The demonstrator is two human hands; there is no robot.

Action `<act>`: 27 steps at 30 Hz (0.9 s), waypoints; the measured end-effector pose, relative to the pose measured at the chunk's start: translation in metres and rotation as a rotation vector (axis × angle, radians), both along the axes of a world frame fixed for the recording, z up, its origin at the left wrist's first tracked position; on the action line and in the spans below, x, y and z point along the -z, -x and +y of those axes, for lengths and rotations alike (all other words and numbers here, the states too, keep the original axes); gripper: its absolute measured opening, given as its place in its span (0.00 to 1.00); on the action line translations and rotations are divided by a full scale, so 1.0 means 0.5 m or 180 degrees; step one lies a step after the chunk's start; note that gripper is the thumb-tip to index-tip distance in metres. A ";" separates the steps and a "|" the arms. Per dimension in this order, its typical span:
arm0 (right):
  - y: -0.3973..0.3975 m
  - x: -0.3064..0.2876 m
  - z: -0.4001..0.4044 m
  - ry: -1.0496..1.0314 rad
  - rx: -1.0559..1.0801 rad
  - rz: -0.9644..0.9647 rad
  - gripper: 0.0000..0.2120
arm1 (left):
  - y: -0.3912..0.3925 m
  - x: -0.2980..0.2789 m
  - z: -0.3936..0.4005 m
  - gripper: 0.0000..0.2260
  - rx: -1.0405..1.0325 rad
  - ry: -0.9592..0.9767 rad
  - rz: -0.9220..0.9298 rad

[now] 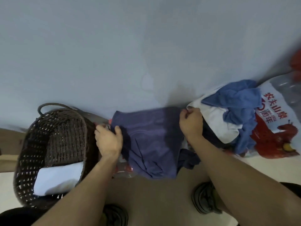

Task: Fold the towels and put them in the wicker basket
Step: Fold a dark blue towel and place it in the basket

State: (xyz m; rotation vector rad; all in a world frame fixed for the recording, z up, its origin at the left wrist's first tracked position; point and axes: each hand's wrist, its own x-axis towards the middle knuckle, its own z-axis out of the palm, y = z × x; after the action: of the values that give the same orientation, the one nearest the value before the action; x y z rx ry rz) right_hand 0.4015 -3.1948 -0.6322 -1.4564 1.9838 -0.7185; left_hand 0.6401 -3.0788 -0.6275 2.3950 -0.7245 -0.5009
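Towel folding is the step in hand: a dark purple towel (149, 141) hangs stretched between the person's two hands in the middle of the view, its lower part draped and bunched toward six o'clock. The left hand (108, 141) grips the towel's left edge, thumb curled over the cloth, just beside the rim of the wicker basket (40, 132), which stands at eight o'clock and already holds a folded white towel (58, 178) on its floor. The right hand (191, 123) pinches the towel's upper right corner between curled fingers. At three o'clock a pile waits on a printed plastic bag (276, 126): a white towel (223, 124) with a blue towel (241, 108) crumpled on top. To fold well, the person would probably do best to pull the top edge taut and level first, since the lower part looks twisted and would crease if doubled over as it is; then bring the two held points together so edges meet, and smooth the fold before halving again. Judging by the basket's width, the finished fold should match the white one inside, so it lies flat on top. The basket sits close to the left hand, so the placing should be short. Two shoes (205, 198) show at six o'clock
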 end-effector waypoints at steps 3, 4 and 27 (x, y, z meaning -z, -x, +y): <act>0.005 -0.027 0.077 0.0124 0.0201 -0.0338 0.10 | 0.073 -0.015 0.078 0.18 -0.0226 0.0017 0.0036; 0.006 -0.031 0.106 0.0121 0.0278 -0.0430 0.10 | 0.099 -0.019 0.102 0.17 -0.0327 0.0020 0.0152; 0.029 -0.026 0.346 -0.1410 -0.0804 0.0280 0.17 | 0.186 -0.015 0.214 0.09 -0.0512 -0.0033 0.1597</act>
State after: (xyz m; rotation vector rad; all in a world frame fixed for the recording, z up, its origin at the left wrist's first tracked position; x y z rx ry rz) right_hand 0.3872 -3.0220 -0.6192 -1.4404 1.8254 -0.0964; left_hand 0.5471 -2.9719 -0.6201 2.1763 -0.3040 -0.9862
